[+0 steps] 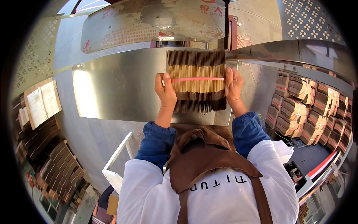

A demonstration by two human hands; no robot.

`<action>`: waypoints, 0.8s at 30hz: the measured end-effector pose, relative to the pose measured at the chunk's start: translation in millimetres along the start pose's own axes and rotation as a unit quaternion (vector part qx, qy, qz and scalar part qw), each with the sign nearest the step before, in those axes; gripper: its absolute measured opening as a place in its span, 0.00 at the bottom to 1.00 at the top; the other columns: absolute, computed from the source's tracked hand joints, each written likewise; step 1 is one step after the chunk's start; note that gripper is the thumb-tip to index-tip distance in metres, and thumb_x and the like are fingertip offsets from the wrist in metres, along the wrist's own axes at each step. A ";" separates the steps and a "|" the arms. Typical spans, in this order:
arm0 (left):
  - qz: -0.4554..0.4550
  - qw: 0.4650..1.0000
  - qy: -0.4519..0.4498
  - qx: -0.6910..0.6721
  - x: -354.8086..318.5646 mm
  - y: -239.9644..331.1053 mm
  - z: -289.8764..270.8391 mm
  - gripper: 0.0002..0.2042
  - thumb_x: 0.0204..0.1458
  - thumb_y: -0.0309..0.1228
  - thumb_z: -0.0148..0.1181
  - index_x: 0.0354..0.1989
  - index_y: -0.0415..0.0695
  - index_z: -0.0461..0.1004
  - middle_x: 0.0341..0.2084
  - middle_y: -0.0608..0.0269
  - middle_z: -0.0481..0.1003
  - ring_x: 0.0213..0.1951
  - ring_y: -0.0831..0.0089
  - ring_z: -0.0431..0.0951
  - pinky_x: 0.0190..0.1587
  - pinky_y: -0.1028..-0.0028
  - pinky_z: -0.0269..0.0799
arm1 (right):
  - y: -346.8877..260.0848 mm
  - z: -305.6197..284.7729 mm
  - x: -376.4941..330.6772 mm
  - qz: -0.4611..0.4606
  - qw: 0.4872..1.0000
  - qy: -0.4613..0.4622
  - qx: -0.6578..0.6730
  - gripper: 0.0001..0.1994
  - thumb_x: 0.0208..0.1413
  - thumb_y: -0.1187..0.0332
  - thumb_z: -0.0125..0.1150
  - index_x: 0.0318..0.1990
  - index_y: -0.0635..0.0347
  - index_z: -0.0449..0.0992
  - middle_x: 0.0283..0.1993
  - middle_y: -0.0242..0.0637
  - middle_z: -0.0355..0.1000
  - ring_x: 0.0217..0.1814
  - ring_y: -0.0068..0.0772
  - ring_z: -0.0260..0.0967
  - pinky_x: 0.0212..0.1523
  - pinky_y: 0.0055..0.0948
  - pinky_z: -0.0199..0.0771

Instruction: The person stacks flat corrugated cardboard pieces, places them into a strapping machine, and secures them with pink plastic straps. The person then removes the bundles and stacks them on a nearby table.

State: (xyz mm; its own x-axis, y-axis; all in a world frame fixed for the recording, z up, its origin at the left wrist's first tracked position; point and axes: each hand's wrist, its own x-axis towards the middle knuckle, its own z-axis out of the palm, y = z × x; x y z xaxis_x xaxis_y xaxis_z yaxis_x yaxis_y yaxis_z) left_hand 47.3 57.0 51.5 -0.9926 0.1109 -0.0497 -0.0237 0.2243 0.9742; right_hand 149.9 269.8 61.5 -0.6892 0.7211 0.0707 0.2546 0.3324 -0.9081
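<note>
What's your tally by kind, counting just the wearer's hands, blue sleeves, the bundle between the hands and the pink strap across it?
Left hand and right hand: 2
Left blue sleeve and right blue sleeve: 2
Cardboard bundle: 1
Pink strap: 1
Total: 6

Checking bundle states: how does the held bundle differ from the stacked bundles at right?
The held bundle is between the left hand and right hand; the stacked bundles are untouched. The held bundle is single; the stacked bundles are many, piled. Both: brown cardboard, pink straps.
</note>
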 end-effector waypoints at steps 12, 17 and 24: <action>-0.158 0.962 -0.219 -0.051 15.2 13.9 -34.3 0.35 0.57 0.47 0.56 0.64 0.35 0.52 0.52 0.53 0.68 0.53 0.70 0.68 0.53 0.70 0.65 | 35.7 16.5 -7.1 0.057 0.988 -0.108 0.094 0.27 0.66 0.53 0.38 0.64 0.67 0.59 0.66 0.52 0.57 0.70 0.46 0.51 0.69 0.33 0.47; -0.198 0.947 -0.200 -0.154 37.8 -23.1 -97.7 0.29 0.60 0.44 0.53 0.62 0.36 0.56 0.55 0.52 0.66 0.55 0.69 0.67 0.55 0.71 0.63 | -55.8 59.4 -31.4 -0.025 0.988 -0.051 -0.145 0.27 0.64 0.55 0.44 0.64 0.64 0.59 0.67 0.54 0.54 0.71 0.50 0.48 0.68 0.40 0.49; 0.020 0.994 -0.085 -0.069 83.5 -23.2 -212.4 0.26 0.60 0.40 0.52 0.62 0.38 0.59 0.56 0.55 0.66 0.56 0.67 0.66 0.55 0.73 0.63 | -174.6 148.4 -68.2 -0.167 0.960 -0.138 -0.177 0.26 0.56 0.59 0.57 0.61 0.58 0.63 0.60 0.47 0.63 0.63 0.51 0.56 0.61 0.48 0.55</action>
State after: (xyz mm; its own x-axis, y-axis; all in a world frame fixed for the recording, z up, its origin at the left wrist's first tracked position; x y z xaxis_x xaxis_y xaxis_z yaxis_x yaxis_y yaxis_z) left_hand -60.3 -144.6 71.5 -0.9590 0.2812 -0.0359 -0.0131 0.0826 0.9965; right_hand 51.8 72.4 154.0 -0.9135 0.3662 0.1773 0.1689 0.7378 -0.6536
